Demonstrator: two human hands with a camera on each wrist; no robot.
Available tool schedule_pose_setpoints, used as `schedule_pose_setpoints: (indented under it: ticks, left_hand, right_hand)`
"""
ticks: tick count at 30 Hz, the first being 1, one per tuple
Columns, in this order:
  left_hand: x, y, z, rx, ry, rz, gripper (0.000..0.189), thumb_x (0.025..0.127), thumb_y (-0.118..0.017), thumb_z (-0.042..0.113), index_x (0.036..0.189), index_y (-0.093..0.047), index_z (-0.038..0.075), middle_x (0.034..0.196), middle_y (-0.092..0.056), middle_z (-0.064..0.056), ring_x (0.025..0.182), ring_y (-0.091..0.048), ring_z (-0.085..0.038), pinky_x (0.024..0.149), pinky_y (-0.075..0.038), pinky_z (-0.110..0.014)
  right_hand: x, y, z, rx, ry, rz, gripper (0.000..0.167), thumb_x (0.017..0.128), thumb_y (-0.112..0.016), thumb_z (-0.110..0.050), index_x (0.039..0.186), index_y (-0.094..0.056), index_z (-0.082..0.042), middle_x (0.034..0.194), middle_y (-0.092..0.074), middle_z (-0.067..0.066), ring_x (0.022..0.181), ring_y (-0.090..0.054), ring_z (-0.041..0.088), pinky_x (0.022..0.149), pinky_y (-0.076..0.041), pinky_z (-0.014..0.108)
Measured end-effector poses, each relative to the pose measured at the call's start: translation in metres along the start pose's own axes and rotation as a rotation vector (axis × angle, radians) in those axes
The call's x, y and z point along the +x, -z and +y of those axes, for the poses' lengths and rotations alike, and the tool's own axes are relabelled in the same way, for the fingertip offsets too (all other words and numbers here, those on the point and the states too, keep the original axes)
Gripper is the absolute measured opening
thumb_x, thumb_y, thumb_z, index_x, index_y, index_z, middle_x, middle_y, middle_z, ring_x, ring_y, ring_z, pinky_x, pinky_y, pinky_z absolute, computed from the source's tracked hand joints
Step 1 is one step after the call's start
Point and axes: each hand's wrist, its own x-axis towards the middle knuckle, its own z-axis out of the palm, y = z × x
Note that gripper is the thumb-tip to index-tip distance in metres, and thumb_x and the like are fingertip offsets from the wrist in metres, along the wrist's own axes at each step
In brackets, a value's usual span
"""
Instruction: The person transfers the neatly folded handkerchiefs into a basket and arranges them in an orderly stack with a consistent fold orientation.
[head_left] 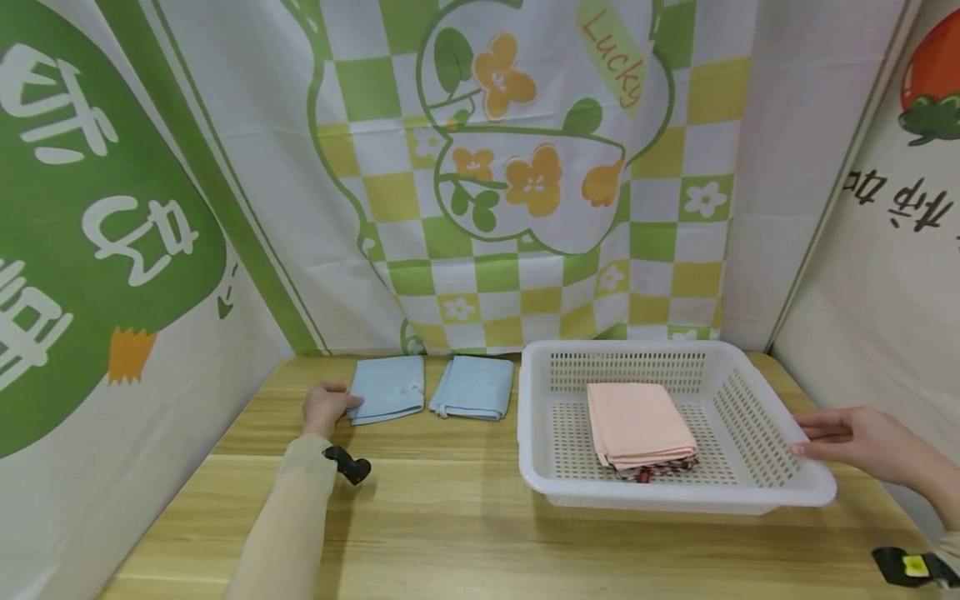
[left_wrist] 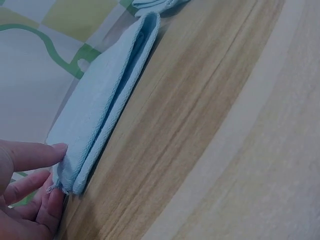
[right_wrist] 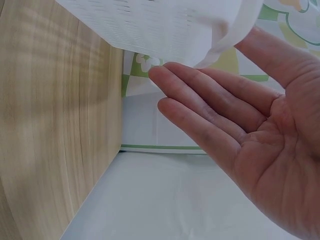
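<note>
At the left of the head view, my left hand (head_left: 324, 408) is at the near-left corner of a folded light blue towel (head_left: 387, 387). The left wrist view shows the thumb (left_wrist: 42, 154) on the towel's top face, the other fingers below at its frayed corner, pinching it. My right hand (head_left: 862, 442) is at the right side of a white plastic basket (head_left: 637, 497). Its fingers are straight and spread under the rim, the thumb at the rim's edge. Inside the basket, a folded pink towel (head_left: 641, 423) lies on a dark patterned cloth (head_left: 654, 469).
A second folded light blue towel (head_left: 474, 387) lies between the first one and the basket. All stand on a wooden table (head_left: 442, 525). Printed curtains (head_left: 525, 275) hang close behind the table and along both sides.
</note>
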Motion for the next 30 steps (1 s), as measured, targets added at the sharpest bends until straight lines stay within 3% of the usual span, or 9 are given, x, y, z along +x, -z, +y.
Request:
schedule_pose_setpoints:
  ticks: [9, 20, 30]
  left_hand:
    - [0.0030, 0.0002, -0.0002, 0.110, -0.032, 0.006, 0.045, 0.081, -0.071, 0.012, 0.118, -0.059, -0.009, 0.126, -0.051, -0.030, 0.119, -0.045, -0.044, 0.102, -0.039, -0.051]
    - [0.0014, -0.0002, 0.0024, 0.090, 0.019, -0.019, 0.048, 0.082, -0.069, 0.010, 0.123, -0.056, -0.010, 0.132, -0.047, -0.031, 0.124, -0.041, -0.044, 0.106, -0.036, -0.050]
    - [0.0020, -0.0033, 0.0018, 0.135, -0.021, 0.006, 0.045, 0.082, -0.069, 0.014, 0.118, -0.059, -0.011, 0.126, -0.053, -0.030, 0.117, -0.048, -0.042, 0.100, -0.042, -0.047]
  right_hand:
    - [-0.0007, -0.0014, 0.0023, 0.005, 0.006, -0.001, 0.062, 0.086, -0.068, -0.036, 0.121, -0.056, 0.013, 0.101, -0.070, 0.018, 0.078, -0.064, 0.003, 0.064, -0.055, 0.025]
    - [-0.0010, -0.0023, 0.0025, 0.007, 0.014, 0.007, 0.061, 0.086, -0.069, -0.036, 0.121, -0.057, 0.013, 0.100, -0.071, 0.017, 0.077, -0.063, 0.000, 0.063, -0.054, 0.024]
    - [-0.0008, -0.0021, 0.0033, 0.018, 0.011, 0.005, 0.061, 0.086, -0.069, -0.035, 0.121, -0.056, 0.013, 0.101, -0.070, 0.018, 0.077, -0.063, 0.000, 0.064, -0.054, 0.025]
